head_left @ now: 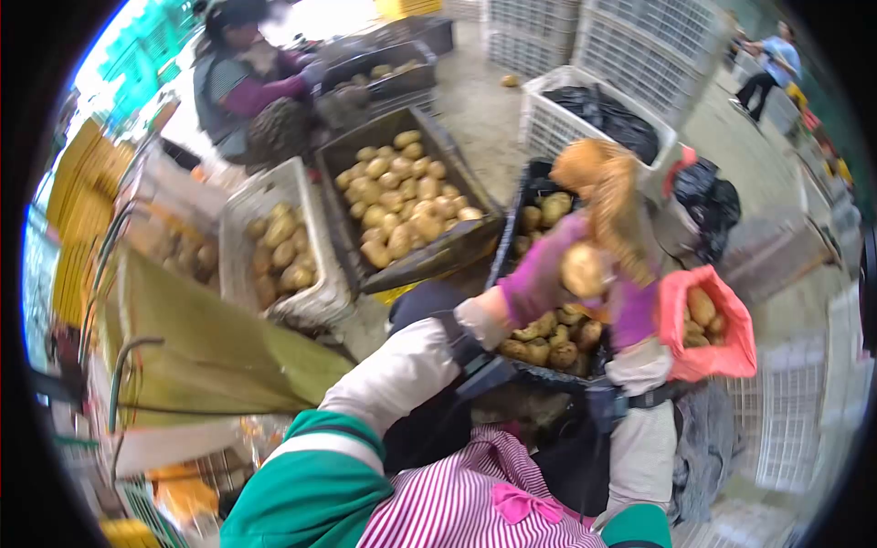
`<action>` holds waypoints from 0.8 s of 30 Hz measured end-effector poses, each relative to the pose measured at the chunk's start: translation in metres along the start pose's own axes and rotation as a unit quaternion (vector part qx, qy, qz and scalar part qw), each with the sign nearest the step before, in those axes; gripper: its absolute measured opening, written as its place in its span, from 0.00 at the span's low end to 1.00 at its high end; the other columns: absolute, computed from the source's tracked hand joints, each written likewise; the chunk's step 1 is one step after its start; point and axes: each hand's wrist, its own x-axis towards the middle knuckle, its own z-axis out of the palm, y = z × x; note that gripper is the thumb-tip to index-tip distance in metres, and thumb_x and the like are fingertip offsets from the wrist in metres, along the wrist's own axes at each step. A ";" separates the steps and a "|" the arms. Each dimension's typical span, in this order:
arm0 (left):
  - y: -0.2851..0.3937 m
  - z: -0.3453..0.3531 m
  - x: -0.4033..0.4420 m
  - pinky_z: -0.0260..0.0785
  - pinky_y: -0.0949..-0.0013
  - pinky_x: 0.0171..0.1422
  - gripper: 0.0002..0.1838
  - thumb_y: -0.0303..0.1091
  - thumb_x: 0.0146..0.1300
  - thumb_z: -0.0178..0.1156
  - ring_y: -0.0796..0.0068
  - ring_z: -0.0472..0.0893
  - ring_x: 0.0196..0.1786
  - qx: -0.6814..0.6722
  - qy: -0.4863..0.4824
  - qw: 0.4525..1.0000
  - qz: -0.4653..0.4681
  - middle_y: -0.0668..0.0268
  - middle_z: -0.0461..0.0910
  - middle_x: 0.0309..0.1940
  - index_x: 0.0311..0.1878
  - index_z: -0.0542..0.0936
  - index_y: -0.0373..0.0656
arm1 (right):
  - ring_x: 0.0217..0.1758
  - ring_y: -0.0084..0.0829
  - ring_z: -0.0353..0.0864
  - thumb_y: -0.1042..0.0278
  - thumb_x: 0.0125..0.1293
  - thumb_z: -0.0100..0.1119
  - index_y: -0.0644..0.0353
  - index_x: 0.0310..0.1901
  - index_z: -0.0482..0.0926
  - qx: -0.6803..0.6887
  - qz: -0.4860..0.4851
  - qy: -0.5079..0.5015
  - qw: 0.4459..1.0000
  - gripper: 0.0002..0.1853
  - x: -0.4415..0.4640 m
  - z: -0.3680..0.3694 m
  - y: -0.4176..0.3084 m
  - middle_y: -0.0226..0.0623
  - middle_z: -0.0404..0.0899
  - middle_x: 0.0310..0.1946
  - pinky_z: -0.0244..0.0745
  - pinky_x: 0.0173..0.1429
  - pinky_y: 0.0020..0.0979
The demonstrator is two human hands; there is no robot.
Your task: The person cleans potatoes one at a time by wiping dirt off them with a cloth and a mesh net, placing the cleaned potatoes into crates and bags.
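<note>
My left hand [537, 281], in a purple glove, is closed around a potato [582, 270] above a dark-lined crate of potatoes [555, 350]. Close beside it is my right hand [633, 309], also gloved in purple. A brown-orange cloth [610, 187] rises from the top of my right hand, which appears to grip its lower end. The fingers of the right hand are blurred and partly hidden behind the cloth and potato. More potatoes lie in the crate on both sides of my hands.
A black-lined crate of potatoes [402, 196] and a white crate of potatoes [279, 251] stand ahead left. To the right is a pink-red bag of potatoes [708, 320]. White crates [653, 50] are stacked behind. A co-worker [242, 82] sits at the upper left.
</note>
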 end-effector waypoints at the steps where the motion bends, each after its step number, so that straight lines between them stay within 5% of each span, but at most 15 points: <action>1: 0.001 0.004 -0.003 0.74 0.69 0.54 0.22 0.41 0.65 0.60 0.73 0.80 0.47 0.034 0.005 0.999 0.001 0.61 0.80 0.48 0.58 0.73 0.39 | 0.62 0.36 0.73 0.61 0.71 0.53 0.64 0.62 0.69 0.116 0.002 -0.073 0.991 0.22 0.010 -0.004 -0.007 0.43 0.73 0.58 0.68 0.65 0.38; 3: 0.022 0.027 -0.021 0.78 0.61 0.47 0.27 0.50 0.67 0.53 0.68 0.80 0.48 0.055 -0.023 0.996 -0.063 0.60 0.78 0.48 0.62 0.68 0.43 | 0.62 0.36 0.73 0.59 0.72 0.52 0.63 0.62 0.69 0.301 -0.007 -0.179 0.937 0.22 0.024 -0.009 -0.020 0.41 0.73 0.58 0.68 0.66 0.39; 4: 0.015 0.008 -0.017 0.78 0.60 0.44 0.29 0.52 0.66 0.53 0.65 0.81 0.47 0.181 -0.024 0.980 0.072 0.59 0.78 0.48 0.62 0.68 0.42 | 0.62 0.35 0.73 0.59 0.72 0.51 0.63 0.62 0.69 0.373 -0.029 -0.218 0.901 0.22 0.028 -0.010 -0.027 0.41 0.73 0.58 0.68 0.67 0.39; 6: 0.041 0.005 -0.010 0.79 0.57 0.39 0.34 0.57 0.64 0.51 0.57 0.83 0.41 0.039 -0.031 0.999 -0.021 0.54 0.78 0.48 0.62 0.67 0.38 | 0.60 0.34 0.74 0.57 0.72 0.50 0.62 0.62 0.69 0.429 0.054 -0.050 0.900 0.23 0.041 -0.017 -0.007 0.38 0.74 0.57 0.69 0.66 0.39; 8: 0.067 -0.030 0.003 0.79 0.56 0.35 0.34 0.58 0.66 0.47 0.54 0.83 0.39 -0.019 0.082 0.996 0.039 0.51 0.79 0.47 0.60 0.68 0.36 | 0.61 0.34 0.73 0.56 0.72 0.50 0.62 0.62 0.69 0.320 0.057 0.004 0.946 0.23 0.032 -0.029 -0.013 0.38 0.74 0.57 0.68 0.67 0.38; 10: 0.103 -0.068 0.014 0.79 0.55 0.39 0.32 0.56 0.66 0.48 0.52 0.83 0.41 -0.039 0.097 0.991 0.078 0.52 0.79 0.46 0.60 0.67 0.36 | 0.61 0.34 0.73 0.56 0.73 0.50 0.62 0.63 0.68 0.212 0.048 0.016 0.976 0.24 0.021 -0.034 -0.024 0.37 0.74 0.58 0.68 0.67 0.38; 13: 0.137 -0.092 0.021 0.76 0.51 0.54 0.29 0.51 0.64 0.55 0.53 0.78 0.52 -0.082 0.344 0.932 0.085 0.54 0.73 0.55 0.59 0.67 0.37 | 0.62 0.34 0.72 0.55 0.73 0.49 0.62 0.64 0.68 0.125 0.039 0.005 0.991 0.24 0.012 -0.042 -0.037 0.36 0.73 0.58 0.68 0.67 0.37; 15: 0.124 -0.095 0.036 0.71 0.53 0.61 0.38 0.55 0.63 0.58 0.53 0.71 0.62 0.119 0.210 0.970 0.029 0.51 0.66 0.63 0.66 0.60 0.37 | 0.62 0.34 0.72 0.55 0.73 0.49 0.62 0.64 0.67 0.092 0.039 -0.007 0.995 0.25 0.013 -0.040 -0.041 0.36 0.73 0.59 0.67 0.67 0.37; 17: 0.090 -0.052 0.023 0.71 0.53 0.62 0.34 0.52 0.70 0.51 0.58 0.73 0.61 0.237 0.008 0.971 0.034 0.54 0.68 0.64 0.69 0.58 0.37 | 0.63 0.34 0.72 0.55 0.73 0.49 0.62 0.65 0.67 0.061 0.052 -0.018 0.997 0.25 0.022 -0.041 -0.039 0.36 0.73 0.59 0.67 0.67 0.36; 19: 0.062 0.001 0.018 0.71 0.58 0.61 0.29 0.47 0.71 0.51 0.61 0.74 0.60 0.276 0.072 0.958 -0.025 0.57 0.70 0.61 0.68 0.62 0.38 | 0.63 0.35 0.71 0.54 0.73 0.49 0.62 0.65 0.67 0.010 0.077 -0.035 0.996 0.25 0.024 -0.040 -0.040 0.35 0.73 0.59 0.67 0.67 0.36; 21: 0.044 0.018 0.022 0.72 0.63 0.58 0.24 0.42 0.71 0.52 0.63 0.76 0.58 0.360 0.018 0.932 -0.029 0.60 0.75 0.56 0.65 0.67 0.39 | 0.64 0.35 0.71 0.54 0.73 0.48 0.61 0.66 0.66 -0.067 0.108 -0.073 0.989 0.26 0.018 -0.033 -0.041 0.35 0.73 0.59 0.67 0.67 0.36; 23: 0.042 0.008 0.034 0.71 0.65 0.56 0.22 0.37 0.70 0.54 0.63 0.78 0.56 0.391 0.058 0.919 0.008 0.58 0.79 0.51 0.63 0.68 0.36 | 0.65 0.35 0.70 0.59 0.74 0.50 0.62 0.66 0.65 -0.051 0.027 -0.048 0.997 0.24 0.010 -0.030 -0.025 0.35 0.73 0.60 0.66 0.67 0.33; 24: 0.053 0.008 0.030 0.71 0.65 0.57 0.20 0.33 0.69 0.54 0.63 0.78 0.55 0.480 0.021 0.875 0.063 0.58 0.80 0.49 0.60 0.69 0.34 | 0.64 0.34 0.71 0.62 0.73 0.51 0.62 0.66 0.65 -0.253 -0.100 -0.112 0.956 0.24 0.009 -0.051 -0.021 0.35 0.73 0.60 0.66 0.67 0.34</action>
